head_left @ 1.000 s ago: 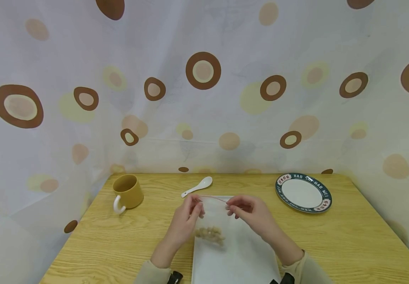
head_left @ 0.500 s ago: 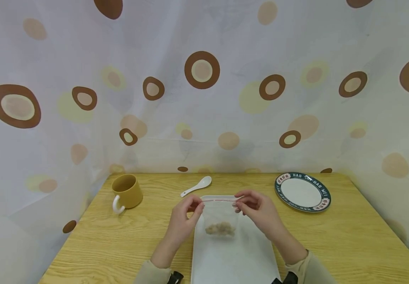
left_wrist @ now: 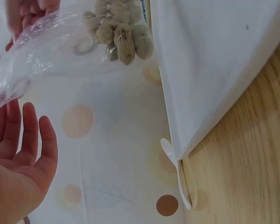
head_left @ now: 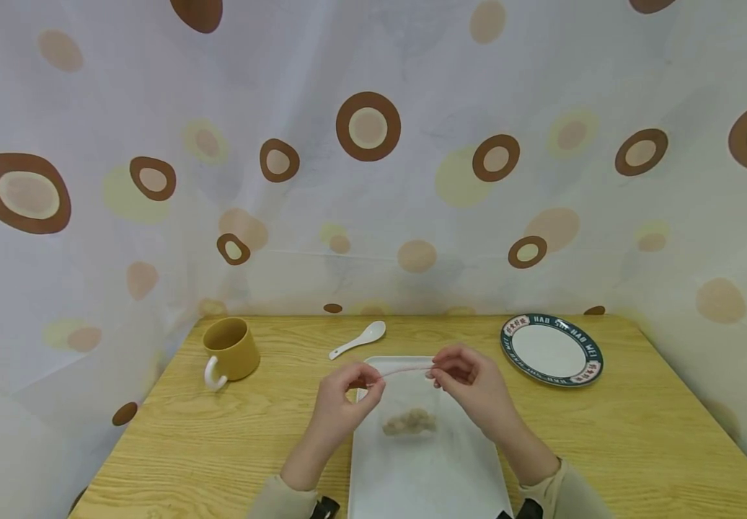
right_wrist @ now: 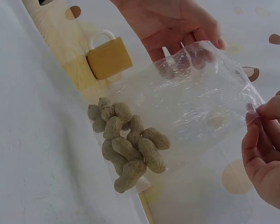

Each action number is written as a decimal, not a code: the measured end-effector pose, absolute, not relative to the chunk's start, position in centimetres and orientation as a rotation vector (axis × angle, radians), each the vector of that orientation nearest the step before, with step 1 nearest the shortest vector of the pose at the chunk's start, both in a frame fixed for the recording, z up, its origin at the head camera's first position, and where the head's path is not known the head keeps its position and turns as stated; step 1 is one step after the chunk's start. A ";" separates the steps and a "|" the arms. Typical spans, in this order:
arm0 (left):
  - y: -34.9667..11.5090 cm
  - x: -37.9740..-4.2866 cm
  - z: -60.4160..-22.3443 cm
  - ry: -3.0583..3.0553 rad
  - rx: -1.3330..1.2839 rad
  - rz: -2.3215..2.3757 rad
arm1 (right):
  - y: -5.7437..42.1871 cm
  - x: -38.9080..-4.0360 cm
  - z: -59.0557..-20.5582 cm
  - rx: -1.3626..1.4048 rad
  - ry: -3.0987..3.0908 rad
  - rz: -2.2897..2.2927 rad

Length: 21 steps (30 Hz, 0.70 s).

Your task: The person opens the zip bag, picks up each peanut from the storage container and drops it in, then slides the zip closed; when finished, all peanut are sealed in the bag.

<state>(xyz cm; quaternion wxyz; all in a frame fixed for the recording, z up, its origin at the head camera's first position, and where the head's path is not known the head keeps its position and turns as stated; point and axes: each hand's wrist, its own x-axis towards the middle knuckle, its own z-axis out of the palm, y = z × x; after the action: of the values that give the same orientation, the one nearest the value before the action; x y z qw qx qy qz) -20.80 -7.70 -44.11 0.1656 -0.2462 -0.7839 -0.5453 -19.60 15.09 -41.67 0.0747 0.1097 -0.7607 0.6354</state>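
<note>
A clear plastic zip bag [right_wrist: 191,105] with a thin red strip along its top hangs above a white tray [head_left: 428,476]. Several unshelled peanuts [right_wrist: 150,154] are gathered at its bottom. My left hand [head_left: 339,400] pinches the top left corner between thumb and forefinger, and my right hand [head_left: 467,380] pinches the top right corner. The red strip bows slightly upward between them. In the left wrist view, the left hand's other fingers [left_wrist: 47,140] are spread loosely away from the bag. Whether the bag's mouth is sealed cannot be told.
A yellow mug [head_left: 233,351] with a white handle stands at the back left of the wooden table [head_left: 237,447]. Behind the tray lies a white spoon [head_left: 360,339]. At the back right is a plate [head_left: 551,351] with a dark green lettered rim. A patterned curtain [head_left: 373,209] surrounds the table.
The bag has swung right and hangs straighter above the tray. My right hand shifted right first; then my left hand moved right and slightly down, leaving the red strip bowed instead of taut.
</note>
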 end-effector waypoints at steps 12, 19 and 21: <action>-7.3 -20.6 -43.9 -2.207 -0.672 -1.466 | 15.1 -19.8 -41.9 0.360 -2.319 1.884; -7.4 -20.5 -43.9 -2.161 -0.788 -1.528 | 14.9 -19.5 -41.8 0.375 -2.310 1.889; -7.3 -20.5 -43.9 -2.166 -0.809 -1.538 | 14.8 -19.4 -41.8 0.384 -2.301 1.885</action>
<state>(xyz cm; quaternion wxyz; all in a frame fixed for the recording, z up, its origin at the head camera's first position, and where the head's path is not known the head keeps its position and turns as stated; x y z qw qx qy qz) -20.46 -7.30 -43.92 0.1812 -0.2866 -0.7672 -0.5445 -19.44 14.84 -41.82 0.0710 0.1278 -0.7652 0.6269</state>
